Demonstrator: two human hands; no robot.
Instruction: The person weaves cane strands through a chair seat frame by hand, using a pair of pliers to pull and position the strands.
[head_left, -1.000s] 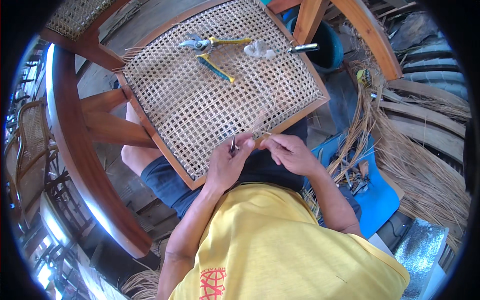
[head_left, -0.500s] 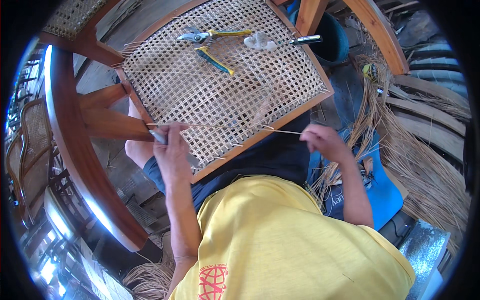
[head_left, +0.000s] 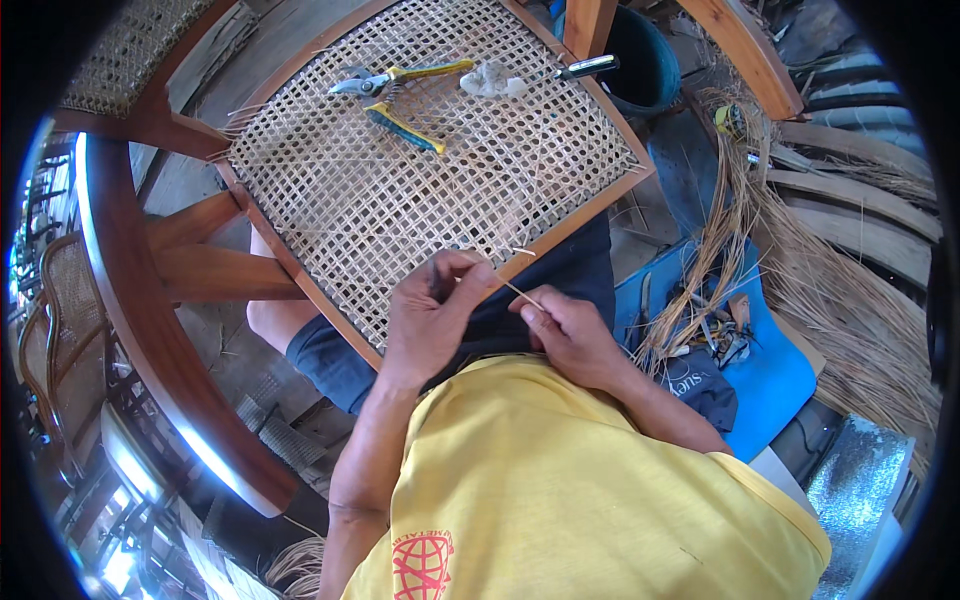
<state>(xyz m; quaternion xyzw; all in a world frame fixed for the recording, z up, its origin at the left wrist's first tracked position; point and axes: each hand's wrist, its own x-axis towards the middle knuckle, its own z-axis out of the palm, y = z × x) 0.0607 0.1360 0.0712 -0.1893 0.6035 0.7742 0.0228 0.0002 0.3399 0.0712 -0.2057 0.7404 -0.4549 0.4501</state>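
A woven cane chair seat (head_left: 330,220) in a wooden frame lies across my lap. At its near edge my left hand (head_left: 435,310) is closed, thumb and fingers pinching a thin cane strand (head_left: 516,291). The strand runs slantwise to my right hand (head_left: 568,332), which grips it close by, just off the frame. Yellow-and-green pruning shears (head_left: 408,75) lie spread on the far part of the weave. Beside them are a whitish lump (head_left: 492,81) and a dark, pen-like tool (head_left: 588,67). Whatever else my left hand may hold is hidden by its fingers.
A curved wooden chair part (head_left: 165,350) rises at my left. To the right, a blue board (head_left: 775,385) bears tools and a dark cloth, with bundles of loose cane (head_left: 850,340) beyond it. A dark green bucket (head_left: 645,70) stands behind the seat's far right corner.
My hands have come together at the near edge: the left moved right, the right moved left and down. The strand between them now shows only a short length. The view has shifted slightly.
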